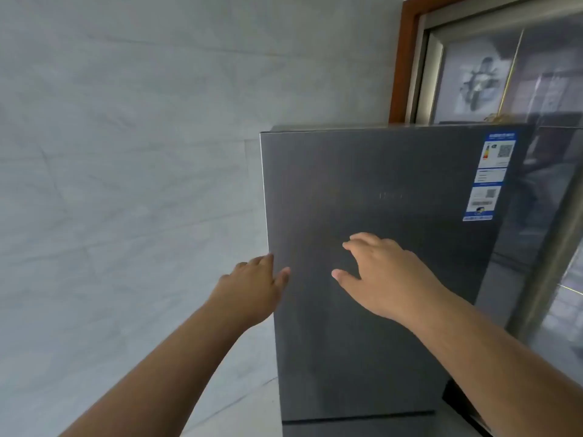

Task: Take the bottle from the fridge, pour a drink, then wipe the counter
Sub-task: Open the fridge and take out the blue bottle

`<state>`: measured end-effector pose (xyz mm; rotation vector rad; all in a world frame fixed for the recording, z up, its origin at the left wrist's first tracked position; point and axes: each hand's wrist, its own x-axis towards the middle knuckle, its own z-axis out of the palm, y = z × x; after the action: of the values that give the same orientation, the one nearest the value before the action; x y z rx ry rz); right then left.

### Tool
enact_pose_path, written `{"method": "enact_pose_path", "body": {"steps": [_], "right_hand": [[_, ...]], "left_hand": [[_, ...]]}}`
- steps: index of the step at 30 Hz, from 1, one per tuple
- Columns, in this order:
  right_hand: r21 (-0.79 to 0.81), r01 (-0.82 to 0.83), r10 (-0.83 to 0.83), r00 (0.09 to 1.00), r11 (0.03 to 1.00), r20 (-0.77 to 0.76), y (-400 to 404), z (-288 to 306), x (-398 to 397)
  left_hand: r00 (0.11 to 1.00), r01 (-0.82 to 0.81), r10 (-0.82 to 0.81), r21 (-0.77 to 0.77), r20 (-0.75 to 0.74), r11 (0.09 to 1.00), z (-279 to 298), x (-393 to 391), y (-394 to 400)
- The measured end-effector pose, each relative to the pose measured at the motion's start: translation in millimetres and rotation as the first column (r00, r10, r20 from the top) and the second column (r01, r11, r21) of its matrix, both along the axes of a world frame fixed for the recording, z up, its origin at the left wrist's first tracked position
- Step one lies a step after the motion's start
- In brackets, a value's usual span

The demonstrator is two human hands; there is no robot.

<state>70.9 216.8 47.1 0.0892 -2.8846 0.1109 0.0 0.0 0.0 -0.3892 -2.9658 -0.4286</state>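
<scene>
— What stood in front of the person?

— One tall fridge with a dark grey brushed-metal door (pixel 362 190), shut, standing against a pale grey marbled tile wall (pixel 126 152). The bottle could not be seen, with the door closed.

— Any writing on it?

— One long blue-and-white energy label (pixel 492 176) was stuck near the door's upper right corner. It carried two square codes and a coloured rating scale, but the print was too small to read. A faint brand mark sat across the middle of the door, also unreadable.

— And the hands?

— Two bare hands were up. The left hand (pixel 255 285) was at the door's left edge, fingers curled round behind that edge and the thumb lying on the front face, so it gripped the door. The right hand (pixel 381 275) was spread on or just over the door's front, fingers straight and apart, holding nothing.

— Anything else?

— One brown wooden frame (pixel 405 58) with a glass pane stood behind the fridge, to the right.
</scene>
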Motion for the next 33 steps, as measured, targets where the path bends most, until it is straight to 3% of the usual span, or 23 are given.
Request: {"method": "enact_pose_path", "body": {"steps": [5,10,16,23,33], "right_hand": [[0.017,-0.092,0.092,0.996,0.996,0.012,23.1,-2.4,-41.0],[0.067,-0.201,0.202,0.979,0.977,-0.015,21.6,-9.8,-66.1],[0.103,-0.231,0.235,0.971,0.968,-0.036,-0.9,-11.1,-79.2],[0.110,-0.146,0.150,0.988,0.983,-0.032,-40.1,-12.8,-78.7],[0.099,-0.011,0.020,0.996,0.995,-0.086,-88.6,-28.0,-65.9]], "left_hand": [[0.989,-0.060,0.011,0.332,0.148,0.941,-14.3,-42.9,15.7],[0.983,-0.135,0.058,0.477,0.173,0.868,-31.2,-60.2,20.0],[0.977,-0.064,-0.110,0.745,0.182,0.663,-36.2,-80.5,10.1],[0.972,-0.036,-0.146,0.733,0.183,0.679,-48.2,-102.3,-5.6],[0.940,0.117,-0.323,0.787,0.109,0.606,-59.0,-116.0,-27.0]]}}
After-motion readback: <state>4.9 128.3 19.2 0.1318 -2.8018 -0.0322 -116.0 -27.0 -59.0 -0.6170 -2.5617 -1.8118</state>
